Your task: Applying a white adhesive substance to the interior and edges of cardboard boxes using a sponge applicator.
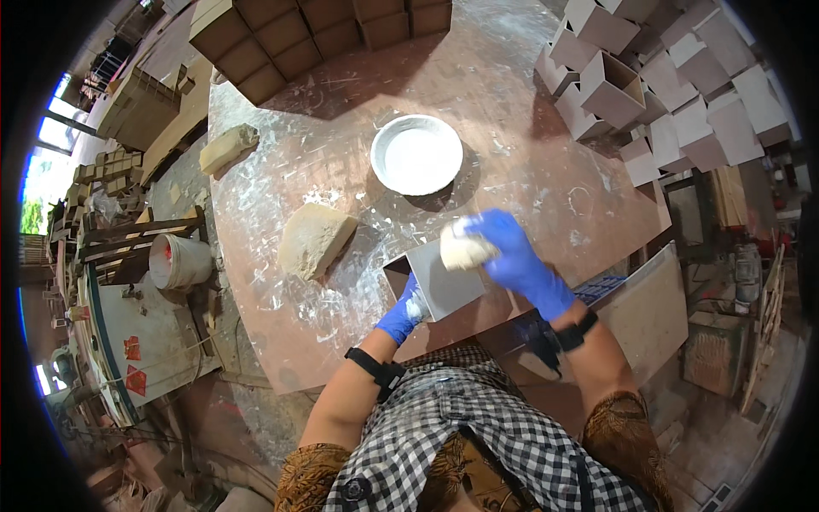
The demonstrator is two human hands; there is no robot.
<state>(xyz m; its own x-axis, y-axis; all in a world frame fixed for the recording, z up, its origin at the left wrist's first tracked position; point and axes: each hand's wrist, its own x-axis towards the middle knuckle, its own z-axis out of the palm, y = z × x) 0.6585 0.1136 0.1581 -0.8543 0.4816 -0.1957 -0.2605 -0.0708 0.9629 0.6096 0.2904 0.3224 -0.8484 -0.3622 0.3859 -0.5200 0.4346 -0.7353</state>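
Observation:
My left hand (pixel 403 316), in a blue glove, holds an open-ended grey box (pixel 444 286) near the table's front edge. Part of this hand reaches into the box's open side, so some fingers are hidden. My right hand (pixel 512 256), also blue-gloved and slightly blurred, grips a cream-coloured sponge (pixel 463 247) at the box's upper right side. Beyond the box stands a round white bowl (pixel 418 190) with white contents. Left of the box lies a larger beige foam block (pixel 314 241) dusted with white.
Another foam piece (pixel 229 150) lies at the table's left edge. Stacked brown boxes (pixel 333 38) line the far side. Piled grey boxes (pixel 674 102) crowd the far right. A white bucket (pixel 181 263) stands off to the left. White smears mark the brown tabletop (pixel 520 171).

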